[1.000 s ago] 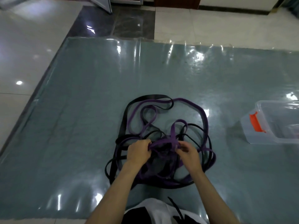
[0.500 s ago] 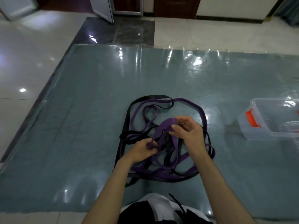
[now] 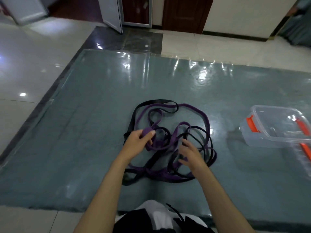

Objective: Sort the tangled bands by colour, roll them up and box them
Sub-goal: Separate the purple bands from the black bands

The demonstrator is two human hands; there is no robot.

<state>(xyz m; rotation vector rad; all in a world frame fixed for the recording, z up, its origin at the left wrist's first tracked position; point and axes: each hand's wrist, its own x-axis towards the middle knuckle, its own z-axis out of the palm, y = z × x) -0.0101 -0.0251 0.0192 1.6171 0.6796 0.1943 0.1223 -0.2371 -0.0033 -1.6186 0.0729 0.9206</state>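
A tangle of purple bands [image 3: 196, 107] and black bands [image 3: 204, 132] lies on the grey-green mat [image 3: 84, 132] in front of me. My left hand [image 3: 138, 142] pinches a small rolled end of a purple band between thumb and fingers, at the tangle's left side. My right hand [image 3: 190, 153] hovers over the tangle's middle with fingers spread and slightly curled; blur hides whether it touches a band. A clear plastic box [image 3: 269, 126] with orange clips stands open at the right.
The mat is covered in glossy clear film and lies on a white tiled floor [image 3: 25, 64]. Doors and a wall run along the far side. The box's clear lid [image 3: 303, 157] lies beside the box at the right edge.
My right hand has let go of the purple band and dropped back towards me. My left hand has moved up and left, now holding a rolled purple end. The camera has tilted up.
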